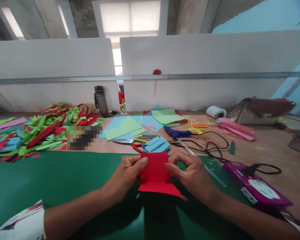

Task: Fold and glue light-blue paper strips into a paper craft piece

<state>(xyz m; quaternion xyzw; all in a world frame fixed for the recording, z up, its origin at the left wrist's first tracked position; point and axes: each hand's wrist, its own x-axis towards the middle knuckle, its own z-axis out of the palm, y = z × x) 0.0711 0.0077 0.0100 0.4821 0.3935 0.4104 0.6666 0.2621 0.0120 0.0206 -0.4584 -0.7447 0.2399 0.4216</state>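
A piece of red paper (155, 170), creased so that its lower part flares toward me, is held up over the green mat (90, 206). My left hand (130, 173) grips its left edge, thumb in front and fingers behind. On the opposite edge, my right hand (187, 173) pinches the paper between thumb and forefinger. Just beyond the red paper lie a folded stack of blue paper (157, 145) and scissors (130, 141) with red handles. The blue glue gun (176, 132) rests behind my right hand, with a clear glue stick (186, 146) near it.
Green and blue paper sheets (125, 128) lie at the back. A heap of cut paper strips (45, 128) covers the left. A purple power strip (257, 183) and black cable (215, 146) lie at right, with a handbag (262, 110) behind. A bottle (100, 101) stands by the partition.
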